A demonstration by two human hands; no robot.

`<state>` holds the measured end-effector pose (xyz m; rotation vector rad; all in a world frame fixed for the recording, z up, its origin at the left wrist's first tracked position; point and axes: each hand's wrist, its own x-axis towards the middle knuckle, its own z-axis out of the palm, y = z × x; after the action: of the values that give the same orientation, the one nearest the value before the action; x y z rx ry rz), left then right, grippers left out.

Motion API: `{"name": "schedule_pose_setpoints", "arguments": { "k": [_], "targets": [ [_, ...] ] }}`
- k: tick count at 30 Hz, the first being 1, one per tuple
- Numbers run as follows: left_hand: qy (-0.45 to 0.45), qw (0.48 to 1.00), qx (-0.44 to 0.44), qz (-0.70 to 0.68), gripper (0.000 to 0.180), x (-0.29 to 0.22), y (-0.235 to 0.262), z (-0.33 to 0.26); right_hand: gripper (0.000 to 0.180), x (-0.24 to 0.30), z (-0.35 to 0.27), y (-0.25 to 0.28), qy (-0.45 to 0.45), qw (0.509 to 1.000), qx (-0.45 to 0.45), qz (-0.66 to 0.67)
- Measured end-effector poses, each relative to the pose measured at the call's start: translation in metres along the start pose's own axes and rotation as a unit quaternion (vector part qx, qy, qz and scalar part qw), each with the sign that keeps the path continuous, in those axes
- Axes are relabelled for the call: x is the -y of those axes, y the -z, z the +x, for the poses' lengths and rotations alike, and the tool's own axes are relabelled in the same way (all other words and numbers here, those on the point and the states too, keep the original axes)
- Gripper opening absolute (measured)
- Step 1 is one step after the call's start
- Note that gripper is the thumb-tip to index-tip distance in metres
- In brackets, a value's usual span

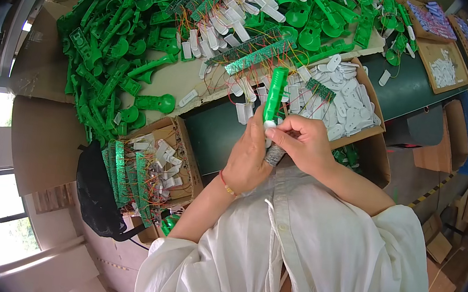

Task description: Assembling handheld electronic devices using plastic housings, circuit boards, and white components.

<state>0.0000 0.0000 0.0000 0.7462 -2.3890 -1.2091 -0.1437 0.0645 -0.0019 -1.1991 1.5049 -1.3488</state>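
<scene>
Glossy green plastic case (275, 96) w/ ribbed end; smooth white plastic pieces (348, 104); shiny circuit boards (260, 55); matt brown cardbd box (190, 155); smooth dk-green tabletop (211, 143); creased, matt cloth shirt (321, 242); matt blk cloth bag (96, 194).

Place: assembly workshop
Workbench (207, 138): heaped green plastic shells (119, 47)
Circuit boards (260, 57): wired strips
Cardboard box (363, 136): white parts (350, 101)

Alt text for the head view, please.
A person's left hand holds a long green plastic part, with the right hand at its lower end. Beyond lie heaped green parts, circuit boards and a cardboard box of white pieces.
</scene>
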Motion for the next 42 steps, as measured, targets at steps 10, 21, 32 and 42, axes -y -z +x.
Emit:
{"name": "schedule_pose_setpoints", "arguments": {
  "k": [10, 21, 32, 42],
  "targets": [
    [0.086, 0.914, -0.104, -0.382, 0.034, 0.041, 0.022, 0.007, 0.02, -0.056, 0.037, 0.067, 0.187, 0.867, -0.171, -0.429],
    [-0.031, 0.959, -0.106, -0.26, 0.037, -0.003, 0.025, 0.036, 0.017, 0.011, 0.018, 0.028, 0.291, 0.927, -0.11, -0.208],
    [0.04, 0.938, -0.224, -0.263, 0.037, -0.006, 0.017, 0.035, 0.035, 0.011, 0.015, 0.013, 0.321, 0.87, -0.12, -0.354],
    [0.106, 0.727, -0.078, -0.674, 0.057, 0.015, 0.021, 0.031, 0.036, 0.035, 0.01, 0.011, 0.272, 0.939, -0.02, -0.211]
  ]
}}
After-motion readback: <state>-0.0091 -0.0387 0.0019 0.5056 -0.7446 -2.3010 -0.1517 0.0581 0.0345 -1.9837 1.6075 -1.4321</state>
